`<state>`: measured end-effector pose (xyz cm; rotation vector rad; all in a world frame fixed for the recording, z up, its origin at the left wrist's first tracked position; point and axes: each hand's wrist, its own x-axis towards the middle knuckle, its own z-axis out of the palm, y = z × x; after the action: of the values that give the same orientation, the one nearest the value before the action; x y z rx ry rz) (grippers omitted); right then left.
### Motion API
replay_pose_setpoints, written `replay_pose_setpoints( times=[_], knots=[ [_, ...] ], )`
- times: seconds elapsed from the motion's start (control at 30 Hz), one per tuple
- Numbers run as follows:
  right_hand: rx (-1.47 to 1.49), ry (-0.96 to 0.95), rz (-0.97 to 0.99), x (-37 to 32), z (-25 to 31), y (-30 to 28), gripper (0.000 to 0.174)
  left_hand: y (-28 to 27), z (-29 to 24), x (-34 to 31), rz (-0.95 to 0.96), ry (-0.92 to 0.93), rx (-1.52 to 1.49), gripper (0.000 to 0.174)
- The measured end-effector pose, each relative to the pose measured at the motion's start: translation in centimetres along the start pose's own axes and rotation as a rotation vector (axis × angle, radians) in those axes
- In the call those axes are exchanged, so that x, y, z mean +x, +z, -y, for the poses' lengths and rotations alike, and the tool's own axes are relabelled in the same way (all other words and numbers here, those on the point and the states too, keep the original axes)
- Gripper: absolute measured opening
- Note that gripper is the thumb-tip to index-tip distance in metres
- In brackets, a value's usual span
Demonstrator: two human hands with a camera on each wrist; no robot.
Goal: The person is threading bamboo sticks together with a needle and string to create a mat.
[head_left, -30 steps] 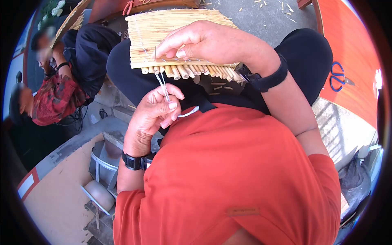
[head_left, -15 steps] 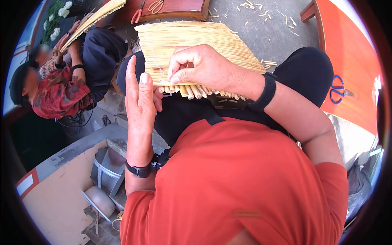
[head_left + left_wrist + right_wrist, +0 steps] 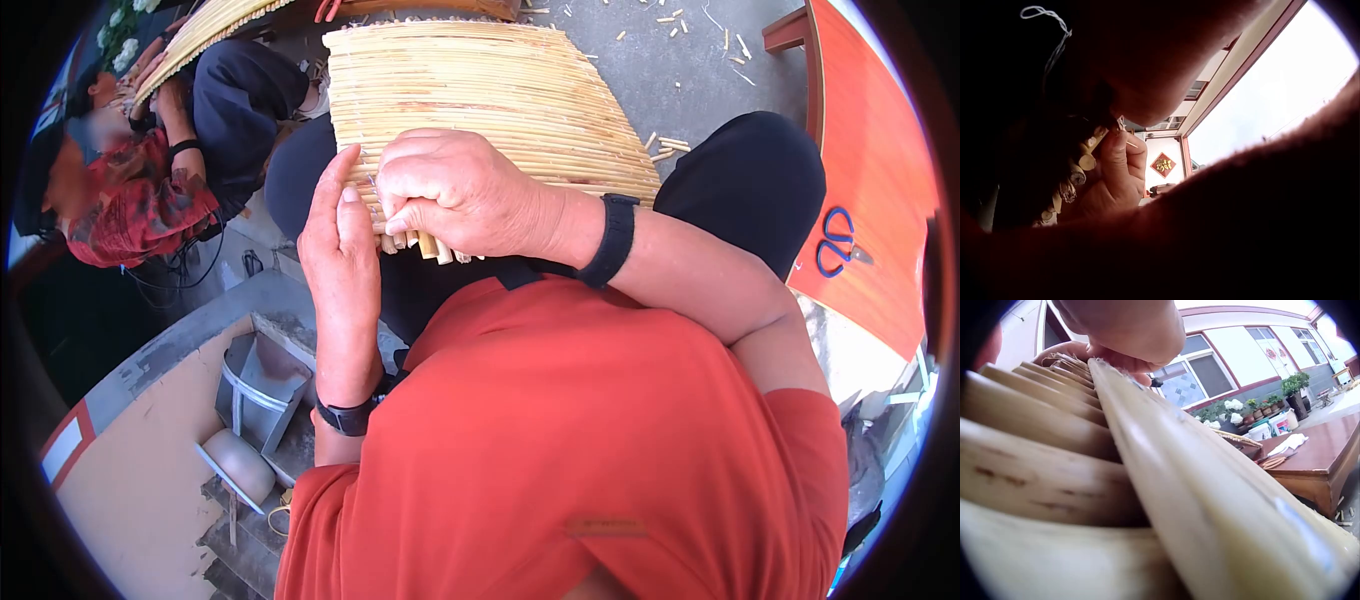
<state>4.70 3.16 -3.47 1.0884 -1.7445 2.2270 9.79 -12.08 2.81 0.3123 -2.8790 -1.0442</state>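
Note:
A mat of pale reed stalks [image 3: 490, 90] lies over the person's dark-trousered knees, short stalk ends [image 3: 428, 246] sticking out along its near edge. The right hand [image 3: 455, 190] is at the near left corner, fingers curled, pinching a thin needle [image 3: 1132, 144] whose sliver shows past the fingertips in the left wrist view. Against the mat's left edge, the left hand [image 3: 340, 265] has thumb and index finger straight up; its other fingers are hidden. A twisted white cord [image 3: 1060, 47] loops in the left wrist view. One long reed [image 3: 1166, 469] lies across a row of stalks in the right wrist view.
Blue-handled scissors [image 3: 835, 242] lie on an orange-red table [image 3: 870, 120] at the right. Cut stalk bits [image 3: 668, 147] litter the grey floor. Another person [image 3: 140, 200] sits at the left with a second mat [image 3: 215, 30]. A low brown table [image 3: 1316, 447] stands beyond the mat.
The left hand let go of the white cord strands and rose to the mat's left edge, fingers straightened. The right hand closed its fingers and moved in beside the left hand.

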Motion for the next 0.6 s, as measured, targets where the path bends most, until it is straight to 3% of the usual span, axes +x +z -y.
replay_pose_setpoints(
  times=[0.03, 0.07, 0.1, 0.2, 0.27, 0.33, 0.37, 0.47, 0.5, 0.57, 0.6],
  knots=[
    [0.018, 0.020, 0.004, 0.2, 0.0, 0.1, 0.012, 0.3, 0.5, -0.1, -0.050, 0.096, 0.024, 0.038],
    [-0.004, -0.018, -0.013, 0.2, -0.2, 0.0, 0.012, 0.1, -0.8, -0.1, 0.006, -0.058, -0.106, 0.035],
    [-0.026, -0.048, -0.031, 0.0, 0.0, -0.2, 0.013, 0.2, -2.0, -0.3, 0.026, -0.116, -0.043, 0.035],
    [-0.082, -0.080, -0.063, -0.2, 0.4, -1.2, 0.015, 1.0, -1.5, -0.1, 0.024, -0.044, -0.079, 0.036],
    [-0.090, -0.061, -0.055, -0.3, 0.9, -2.3, 0.015, 1.2, -2.8, -0.3, 0.045, -0.094, -0.081, 0.036],
    [0.015, 0.044, -0.166, -0.5, 1.8, -3.8, 0.014, 2.1, -3.1, -0.6, 0.035, -0.097, -0.043, 0.037],
    [0.130, 0.050, -0.339, 0.5, 3.7, -5.5, 0.012, 2.3, -3.0, -0.9, 0.030, -0.098, -0.044, 0.037],
    [0.459, -0.057, -0.315, 3.0, 5.2, -13.1, 0.019, 2.6, -2.9, -1.1, 0.066, -0.153, -0.195, 0.044],
    [0.648, 0.040, -0.392, 3.1, 7.0, -13.2, 0.021, 2.8, -3.2, -1.1, 0.057, -0.140, -0.187, 0.044],
    [0.710, 0.279, -0.374, 2.3, 8.8, -13.1, 0.020, 3.2, -3.7, -1.1, 0.054, -0.169, -0.227, 0.044],
    [0.717, 0.272, -0.378, 2.0, 8.3, -13.0, 0.020, 3.1, -3.8, -1.0, 0.059, -0.144, -0.187, 0.044]
  ],
)
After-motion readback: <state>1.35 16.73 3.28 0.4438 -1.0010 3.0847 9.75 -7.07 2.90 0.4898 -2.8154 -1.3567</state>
